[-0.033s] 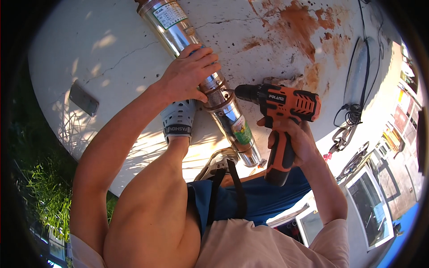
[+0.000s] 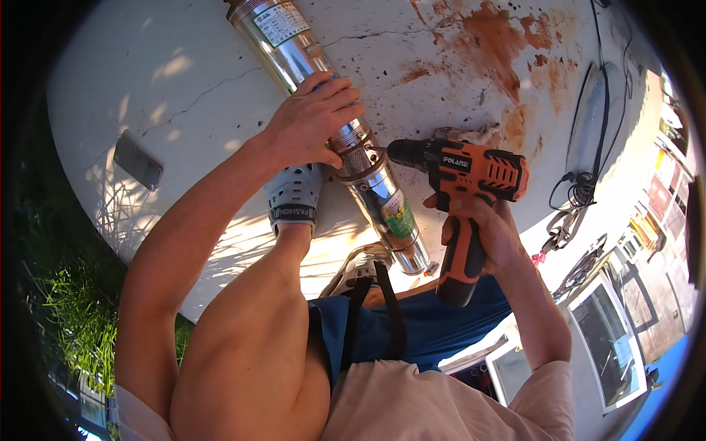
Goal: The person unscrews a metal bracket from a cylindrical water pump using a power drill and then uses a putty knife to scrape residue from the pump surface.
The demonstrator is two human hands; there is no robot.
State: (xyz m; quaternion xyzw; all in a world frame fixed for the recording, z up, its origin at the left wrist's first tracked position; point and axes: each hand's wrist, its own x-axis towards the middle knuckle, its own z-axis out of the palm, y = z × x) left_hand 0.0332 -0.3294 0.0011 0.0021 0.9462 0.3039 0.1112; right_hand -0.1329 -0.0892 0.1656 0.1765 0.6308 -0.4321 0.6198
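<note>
A long shiny steel cylinder, which looks like a submersible pump [image 2: 360, 158], lies slantwise on the pale concrete from far left to near right. My left hand [image 2: 312, 121] is closed over its middle, thumb on the near side and fingers across the top. Just below that hand is a perforated mesh band. In my right hand [image 2: 485, 228] is an orange and black cordless drill [image 2: 467, 173], gripped by its handle. The drill points left, its bit meeting the pump's side beside the mesh band; the exact contact spot is too small to make out.
A phone [image 2: 137, 160] lies on the concrete at left. Black cable [image 2: 585, 189] is coiled at right. Reddish-brown mud stains [image 2: 496, 48] mark the far surface, with a lump [image 2: 471, 134] behind the drill. My shoe [image 2: 293, 197] stands against the pump's left side. Grass [image 2: 84, 312] borders the slab.
</note>
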